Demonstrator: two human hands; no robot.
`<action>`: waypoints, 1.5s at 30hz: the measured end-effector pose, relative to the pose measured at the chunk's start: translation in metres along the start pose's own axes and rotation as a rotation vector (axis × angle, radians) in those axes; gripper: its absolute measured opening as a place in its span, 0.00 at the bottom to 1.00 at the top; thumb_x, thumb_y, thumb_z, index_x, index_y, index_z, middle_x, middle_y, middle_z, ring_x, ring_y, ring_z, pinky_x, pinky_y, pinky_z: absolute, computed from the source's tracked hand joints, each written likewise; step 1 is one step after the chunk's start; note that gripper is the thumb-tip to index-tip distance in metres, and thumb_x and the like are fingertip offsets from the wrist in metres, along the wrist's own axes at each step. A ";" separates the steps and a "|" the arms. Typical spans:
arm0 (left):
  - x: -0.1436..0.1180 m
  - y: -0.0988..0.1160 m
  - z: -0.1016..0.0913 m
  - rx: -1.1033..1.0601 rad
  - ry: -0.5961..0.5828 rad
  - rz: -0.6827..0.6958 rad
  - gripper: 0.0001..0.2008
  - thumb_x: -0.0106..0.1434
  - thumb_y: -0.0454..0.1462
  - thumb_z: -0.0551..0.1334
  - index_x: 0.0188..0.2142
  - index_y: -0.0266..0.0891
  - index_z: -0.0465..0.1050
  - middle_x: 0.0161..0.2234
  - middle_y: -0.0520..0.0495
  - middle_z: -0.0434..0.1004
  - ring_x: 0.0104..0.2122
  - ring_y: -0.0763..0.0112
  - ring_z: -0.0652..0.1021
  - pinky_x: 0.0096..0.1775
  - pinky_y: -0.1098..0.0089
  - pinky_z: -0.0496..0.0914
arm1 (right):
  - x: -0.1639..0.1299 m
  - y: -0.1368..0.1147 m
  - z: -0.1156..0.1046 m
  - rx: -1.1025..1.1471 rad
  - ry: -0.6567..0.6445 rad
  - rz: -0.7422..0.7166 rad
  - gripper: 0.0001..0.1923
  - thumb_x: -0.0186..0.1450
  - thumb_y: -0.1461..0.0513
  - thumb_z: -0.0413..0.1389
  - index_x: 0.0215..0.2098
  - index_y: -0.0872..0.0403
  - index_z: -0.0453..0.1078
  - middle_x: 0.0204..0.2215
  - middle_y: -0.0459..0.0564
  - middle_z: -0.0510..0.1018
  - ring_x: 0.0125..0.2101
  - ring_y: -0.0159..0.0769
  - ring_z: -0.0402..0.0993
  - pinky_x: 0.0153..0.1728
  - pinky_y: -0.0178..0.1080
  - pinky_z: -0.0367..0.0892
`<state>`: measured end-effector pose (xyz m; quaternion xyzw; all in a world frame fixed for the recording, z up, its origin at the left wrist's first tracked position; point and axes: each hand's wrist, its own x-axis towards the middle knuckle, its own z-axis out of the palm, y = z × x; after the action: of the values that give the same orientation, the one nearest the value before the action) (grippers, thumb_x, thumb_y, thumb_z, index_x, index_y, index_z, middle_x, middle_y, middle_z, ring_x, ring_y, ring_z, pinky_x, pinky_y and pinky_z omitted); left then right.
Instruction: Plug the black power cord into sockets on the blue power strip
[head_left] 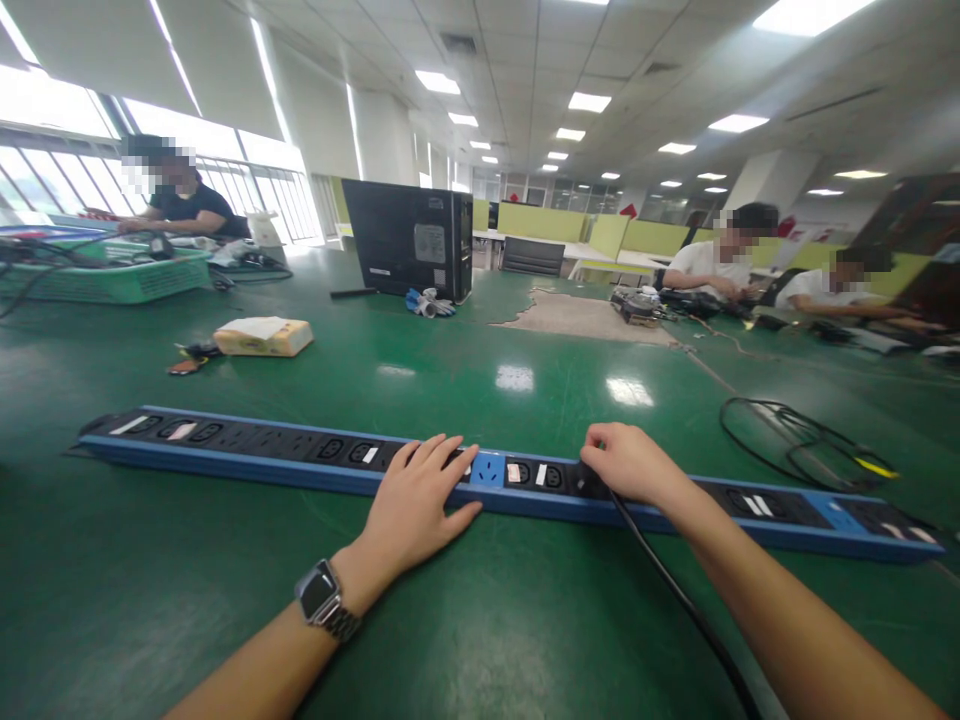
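A long blue and black power strip [285,440] lies across the green table, with sockets and several small white labels along its top. My left hand [420,490], with a watch [321,597] on the wrist, rests on the strip with its fingers spread, left of a blue socket [488,470]. Right of that socket my right hand [630,460] is closed on a black plug [592,482] at the strip. Its black cable [667,585] runs down toward me. The hand hides part of the plug, so I cannot tell how deep it sits in the socket.
A black computer case [409,240] stands behind the strip, with gloves [430,303] beside it. A tissue pack [262,336] and a green basket [112,280] are at left. Coiled black cable [802,440] lies at right. Several people sit around the table's far sides.
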<state>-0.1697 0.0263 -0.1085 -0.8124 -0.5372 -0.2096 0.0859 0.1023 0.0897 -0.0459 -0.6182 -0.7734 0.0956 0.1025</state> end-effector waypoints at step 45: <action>0.058 0.145 0.016 -1.942 -0.401 -0.602 0.22 0.54 0.52 0.65 0.31 0.33 0.70 0.23 0.46 0.75 0.20 0.74 0.73 0.25 0.73 0.68 | -0.036 0.036 0.054 -0.043 0.396 -0.078 0.15 0.68 0.58 0.45 0.37 0.52 0.73 0.36 0.49 0.79 0.38 0.38 0.72 0.39 0.38 0.58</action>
<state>-0.0143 0.0214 -0.0853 -0.3838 -0.3219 -0.4260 -0.7534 0.1293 0.0612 -0.1088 -0.5965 -0.7634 -0.0486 0.2431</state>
